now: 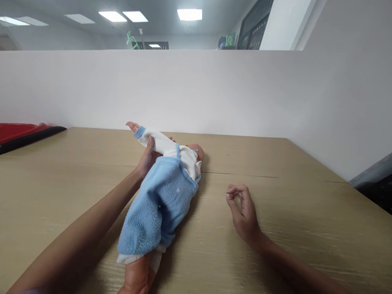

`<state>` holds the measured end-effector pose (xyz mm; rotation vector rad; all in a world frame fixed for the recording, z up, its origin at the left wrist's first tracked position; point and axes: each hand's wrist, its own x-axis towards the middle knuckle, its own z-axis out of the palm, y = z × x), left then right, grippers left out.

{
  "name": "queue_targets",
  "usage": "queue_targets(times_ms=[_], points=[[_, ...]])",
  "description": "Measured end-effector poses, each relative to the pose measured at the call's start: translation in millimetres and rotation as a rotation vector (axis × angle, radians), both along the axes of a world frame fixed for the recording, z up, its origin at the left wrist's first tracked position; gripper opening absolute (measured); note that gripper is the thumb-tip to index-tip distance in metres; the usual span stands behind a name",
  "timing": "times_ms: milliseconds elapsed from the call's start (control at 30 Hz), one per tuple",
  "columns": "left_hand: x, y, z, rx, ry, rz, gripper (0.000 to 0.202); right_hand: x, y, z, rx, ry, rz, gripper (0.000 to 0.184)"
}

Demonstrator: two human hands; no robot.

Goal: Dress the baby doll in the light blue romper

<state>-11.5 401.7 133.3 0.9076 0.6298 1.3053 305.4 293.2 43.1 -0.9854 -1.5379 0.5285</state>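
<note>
A baby doll (171,183) in a blue fleece and white outfit lies tilted on its side on the table, its head pointing away from me. One doll arm (159,143) in a white sleeve with a blue cuff sticks up to the left. My left hand (149,157) grips that sleeve, thumb on top and the other fingers mostly hidden behind the doll. To the right, apart from the doll, my right hand (244,210) is closed in a pinch just above the tabletop. Whether anything tiny sits between its fingertips cannot be made out. The doll's feet are cut off at the bottom edge.
The wooden table (306,228) has a seam running across it. A white wall (183,90) rises behind, with an opening into a lit room above. At the far left is a red object (21,132) with a black edge; a dark item (378,185) sits at the right.
</note>
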Motion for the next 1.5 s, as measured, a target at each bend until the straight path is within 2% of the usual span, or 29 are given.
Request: queue_targets(times_ms=[200,400,467,567,700,800,900,1000,1100,1233,1300,1433,1500], points=[[-8.2,0.3,-16.5,-0.051,-0.038,0.067,0.082,-40.8,-0.6,30.0,0.045,-0.245,0.164,0.017],[-10.0,3.1,-27.0,0.024,0.029,0.165,0.078,-91.4,23.5,53.9,-0.006,-0.234,0.132,0.018],[-11.4,6.9,-29.8,0.045,0.033,0.185,0.078,-99.3,30.3,58.1,-0.017,-0.247,0.128,0.021],[-14.1,14.1,-34.7,0.073,0.019,0.197,0.081,-102.6,35.9,62.5,-0.033,-0.336,0.189,0.012],[-15.5,17.1,-41.1,0.055,0.019,0.166,0.082,-101.9,35.8,64.8,-0.009,-0.399,0.286,0.009],[-13.3,12.3,-43.2,0.027,0.015,0.153,0.082,-103.0,32.3,64.3,-0.012,-0.282,0.325,0.009],[-9.0,7.4,-42.7,-0.003,-0.063,0.121,0.081,-103.8,29.9,62.6,-0.143,-0.114,0.357,0.015],[-4.2,6.1,-43.0,-0.036,-0.192,0.062,0.073,-103.3,30.5,59.6,-0.269,-0.081,0.371,0.019],[-0.6,7.8,-45.7,-0.048,-0.237,0.067,0.072,-103.2,31.4,55.4,-0.261,-0.117,0.324,0.019],[0.8,9.1,-48.1,-0.098,-0.282,0.061,0.071,-102.5,32.1,49.9,-0.062,-0.162,0.066,0.016],[2.0,6.0,-46.7,-0.122,-0.321,0.014,0.068,-100.9,34.0,47.8,0.004,-0.132,0.019,0.016],[9.1,-3.9,-39.2,-0.121,-0.407,-0.109,0.069,-95.1,42.2,46.9,-0.125,-0.046,0.074,0.018],[13.5,-7.4,-35.1,-0.113,-0.405,-0.114,0.071,-91.7,47.7,48.7,-0.197,-0.063,0.102,0.019]])
